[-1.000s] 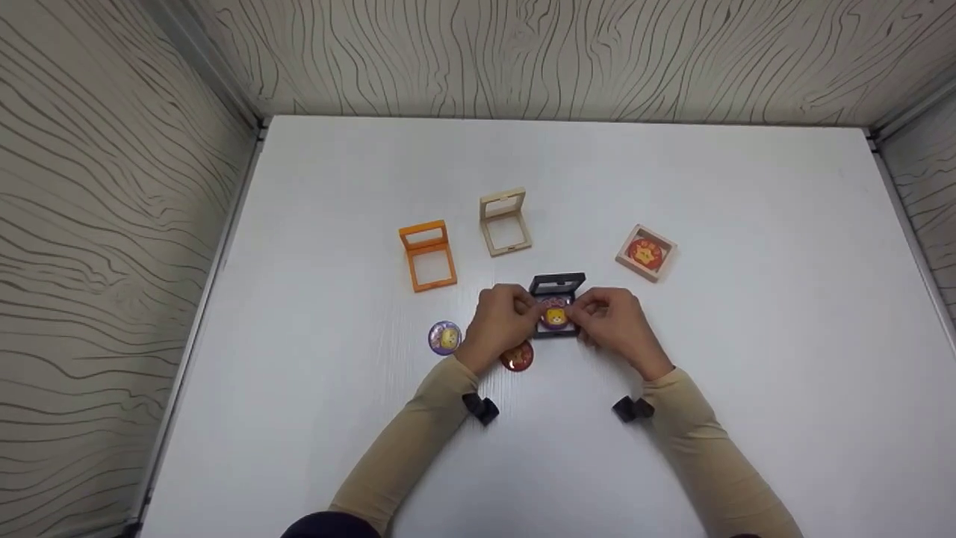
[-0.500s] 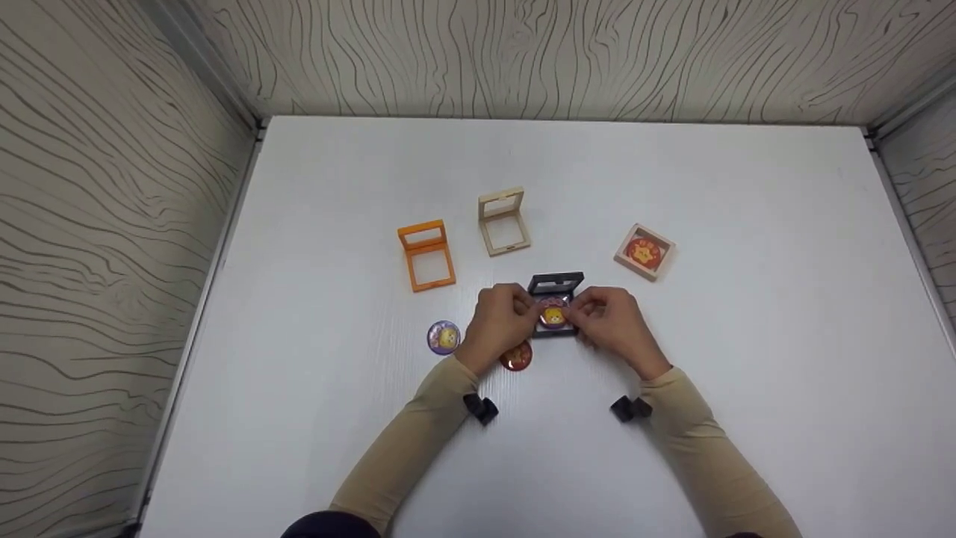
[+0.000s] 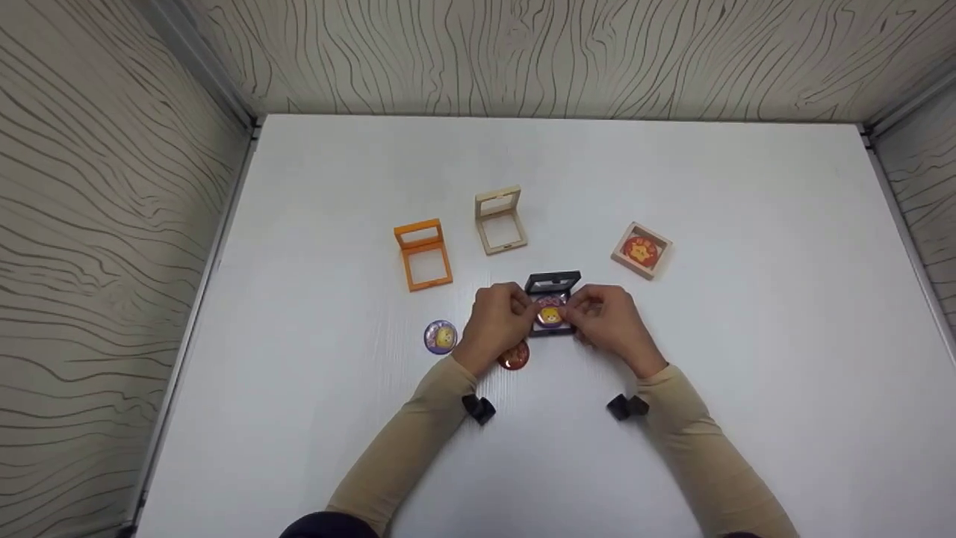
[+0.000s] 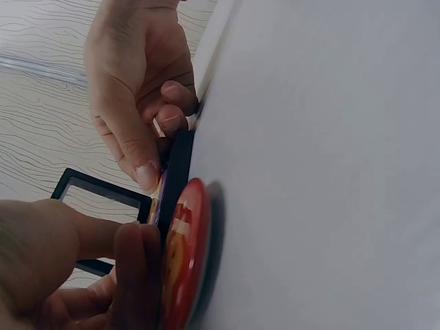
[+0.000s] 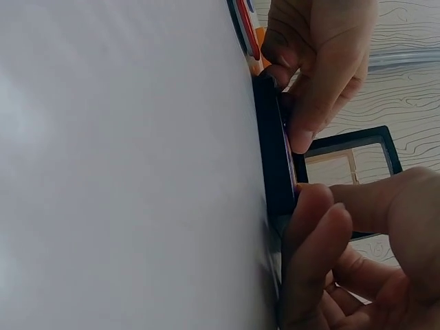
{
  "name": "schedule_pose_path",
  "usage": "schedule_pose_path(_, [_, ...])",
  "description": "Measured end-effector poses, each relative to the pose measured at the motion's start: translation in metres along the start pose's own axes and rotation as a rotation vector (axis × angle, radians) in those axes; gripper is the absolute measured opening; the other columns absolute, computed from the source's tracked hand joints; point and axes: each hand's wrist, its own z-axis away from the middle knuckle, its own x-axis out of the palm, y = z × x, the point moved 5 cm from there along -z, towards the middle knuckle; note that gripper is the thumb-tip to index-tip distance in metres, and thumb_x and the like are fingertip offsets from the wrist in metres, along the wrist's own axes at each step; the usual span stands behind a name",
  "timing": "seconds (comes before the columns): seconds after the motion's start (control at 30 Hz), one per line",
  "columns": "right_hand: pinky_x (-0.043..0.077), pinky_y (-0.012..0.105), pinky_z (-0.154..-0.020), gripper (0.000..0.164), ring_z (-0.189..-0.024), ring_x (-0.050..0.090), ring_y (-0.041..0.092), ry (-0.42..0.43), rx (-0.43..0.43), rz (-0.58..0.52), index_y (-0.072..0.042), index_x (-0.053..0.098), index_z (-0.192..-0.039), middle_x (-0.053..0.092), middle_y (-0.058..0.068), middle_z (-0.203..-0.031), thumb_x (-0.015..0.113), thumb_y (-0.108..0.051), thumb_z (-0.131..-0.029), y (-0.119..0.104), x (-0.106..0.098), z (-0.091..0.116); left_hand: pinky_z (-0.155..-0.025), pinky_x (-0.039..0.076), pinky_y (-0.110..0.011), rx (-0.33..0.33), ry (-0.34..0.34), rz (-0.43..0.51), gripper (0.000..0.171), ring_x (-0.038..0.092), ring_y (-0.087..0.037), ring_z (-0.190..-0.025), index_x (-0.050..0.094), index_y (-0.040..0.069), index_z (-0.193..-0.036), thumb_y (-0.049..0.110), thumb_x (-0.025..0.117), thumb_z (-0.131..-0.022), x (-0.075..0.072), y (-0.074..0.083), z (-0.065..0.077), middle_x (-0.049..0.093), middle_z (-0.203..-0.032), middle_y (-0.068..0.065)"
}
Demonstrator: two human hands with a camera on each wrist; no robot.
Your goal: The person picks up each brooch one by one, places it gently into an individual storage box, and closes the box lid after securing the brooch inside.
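A small black display frame [image 3: 551, 333] with a hinged, window-like lid stands open on the table. Inside its base lies a round purple pin badge [image 3: 550, 317] with a yellow animal face. My left hand [image 3: 497, 321] grips the frame's left side, its thumb on the badge's edge. From the other side my right hand [image 3: 614, 323] holds the frame, thumb likewise touching the badge. A red pin badge [image 3: 514, 357] lies beneath my left wrist, partly hidden in the head view. In the right wrist view the black frame [image 5: 273, 158] sits between both hands, flat on the table.
To the left lies a second purple badge [image 3: 441, 338]. An orange frame [image 3: 430, 285] and a beige frame [image 3: 506, 248] stand open farther back. At the right, a light wooden frame [image 3: 632, 272] contains a red badge with a yellow star. Patterned walls [image 3: 553, 60] border the white table.
Both hands keep their places at the black frame, with no clear movement of the badge. The whole head view has shifted very slightly.
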Motion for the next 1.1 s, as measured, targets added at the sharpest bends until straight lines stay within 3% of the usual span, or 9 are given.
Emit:
schedule_pose_path(0.3, [0.048,0.024,-0.046,0.012,-0.052,0.06,0.01,0.014,-0.008,0.0,0.002,0.073,-0.095,0.07,0.006,-0.068,0.077,-0.009,-0.096,-0.001,-0.001,0.001,-0.057,0.048,-0.019,-0.016,-0.014,0.0,0.012,0.062,-0.006,-0.065,0.075,0.007,-0.091,0.017,0.078,-0.096,0.002,0.0,-0.002,0.07,-0.075,0.002])
schedule_pose_path(0.8, [0.051,0.024,-0.051,0.017,-0.056,0.064,0.011,-0.043,0.06,-0.063,0.001,0.072,-0.098,0.07,0.004,-0.07,0.077,-0.015,-0.098,0.009,-0.003,-0.003,-0.058,0.052,-0.022,-0.045,-0.054,0.006,0.013,0.066,-0.008,-0.067,0.075,0.004,-0.097,0.018,0.076,-0.099,0.004,0.002,-0.002,0.072,-0.079,0.0])
schedule_pose_path(1.1, [0.051,0.024,-0.052,0.02,-0.056,0.064,0.011,-0.049,0.059,-0.087,0.002,0.072,-0.101,0.071,0.005,-0.073,0.077,-0.018,-0.098,0.007,-0.002,-0.002,-0.055,0.047,-0.02,-0.021,-0.07,-0.004,0.019,0.061,-0.006,-0.064,0.075,0.005,-0.097,0.023,0.076,-0.1,-0.002,0.002,-0.001,0.07,-0.076,0.002])
